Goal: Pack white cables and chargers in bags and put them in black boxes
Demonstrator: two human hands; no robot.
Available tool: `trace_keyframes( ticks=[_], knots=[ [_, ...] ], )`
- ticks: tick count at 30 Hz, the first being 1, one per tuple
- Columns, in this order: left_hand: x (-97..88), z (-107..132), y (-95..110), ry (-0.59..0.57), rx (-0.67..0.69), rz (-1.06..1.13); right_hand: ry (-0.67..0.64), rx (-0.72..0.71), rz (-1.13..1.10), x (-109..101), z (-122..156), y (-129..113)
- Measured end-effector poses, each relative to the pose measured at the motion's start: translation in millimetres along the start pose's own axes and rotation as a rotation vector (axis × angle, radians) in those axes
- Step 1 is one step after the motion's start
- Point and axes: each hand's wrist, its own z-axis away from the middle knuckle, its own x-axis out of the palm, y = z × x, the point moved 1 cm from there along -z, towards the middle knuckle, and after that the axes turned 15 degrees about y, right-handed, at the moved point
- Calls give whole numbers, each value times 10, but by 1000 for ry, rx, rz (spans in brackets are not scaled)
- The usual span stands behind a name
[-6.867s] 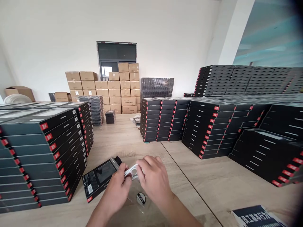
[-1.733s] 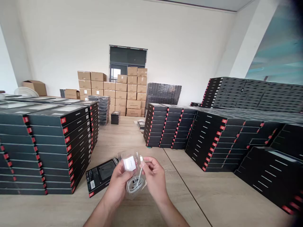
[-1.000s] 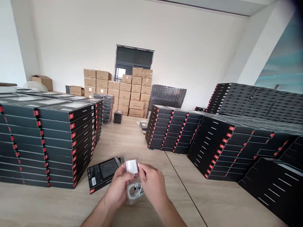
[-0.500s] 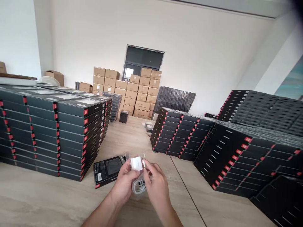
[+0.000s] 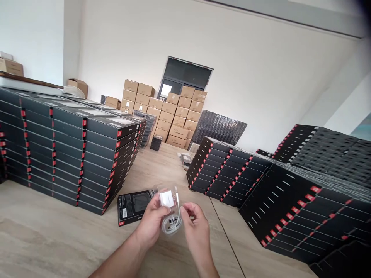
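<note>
My left hand [image 5: 152, 220] is closed on the left side of a clear plastic tray [image 5: 159, 189], thumb across its front. In the tray sits a small white block [image 5: 166, 199] with faint print. A white cable [image 5: 171, 227] lies coiled at the tray's lower end, and its connector end stands straight up along the right side. Just right of the cable, my right hand [image 5: 197, 224] has its fingers loosely curled, with a gap between thumb and fingertips and nothing seen in them. A flat black box [image 5: 135, 206] with a red corner lies on the table behind my left hand.
Tall stacks of black boxes stand left [image 5: 98, 150] and right [image 5: 278, 200] on the wooden table [image 5: 72, 247]. A seam runs through the tabletop at right. Farther back are a small dark stack [image 5: 155, 143], clear-wrapped items [image 5: 185, 158] and piled cardboard cartons [image 5: 174, 119].
My right hand has let go of the cable's connector end and moved slightly right, away from the tray. The connector now stands upright along the tray's side. The camera view has shifted a little left.
</note>
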Motion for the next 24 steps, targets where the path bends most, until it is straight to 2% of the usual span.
trace_keyframes(
  ticks=[3,6,10,12,14,17,21,24],
  knots=[
    [-4,-5,-17,6,14,-9,-44,-21,50,-7,0,41],
    [0,6,-38,-29,34,-38,-73,-153,171,-12,9,69],
    [20,33,-46,-41,32,-72,-33,-274,279,-30,5,49],
    [26,42,-42,-14,12,-56,-10,-237,244,-38,-2,26],
    [26,43,-33,6,-6,-34,-17,-122,115,-44,-6,7],
    [20,36,-17,2,-23,-7,-109,44,-102,-52,-4,-10],
    [18,36,-1,-9,-51,11,-203,97,-206,-75,-12,-22],
    [27,45,-6,2,-55,1,-128,109,-220,-78,-17,-37]
  ],
)
